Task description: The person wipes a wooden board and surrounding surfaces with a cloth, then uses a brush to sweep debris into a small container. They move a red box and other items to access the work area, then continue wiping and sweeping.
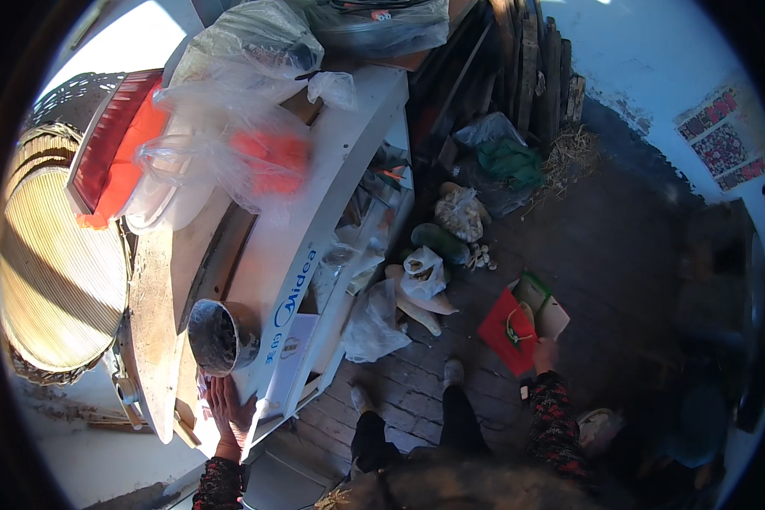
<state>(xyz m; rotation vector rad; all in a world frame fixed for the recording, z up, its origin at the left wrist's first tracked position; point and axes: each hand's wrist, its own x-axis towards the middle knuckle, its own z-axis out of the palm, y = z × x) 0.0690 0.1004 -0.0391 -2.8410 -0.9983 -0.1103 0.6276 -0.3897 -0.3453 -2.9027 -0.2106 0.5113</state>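
My right hand [545, 354] grips the edge of a red gift bag [509, 330] with green trim and a pale cord, held above the brick floor. My left hand [228, 408] rests flat with spread fingers on the left end of a white Midea cabinet [331, 191], just below a dark round pot [220, 338]. Nothing shows in the left hand, though its underside is hidden. Clear plastic bags [229, 108], some with red things inside, lie on the cabinet top.
On the floor by the cabinet lie a bag of garlic [460, 213], a green gourd [440, 242], pale long radishes [414, 299] and a plastic bag [376, 325]. Wooden planks [535, 76] lean behind. A round woven basket [64, 268] stands at left.
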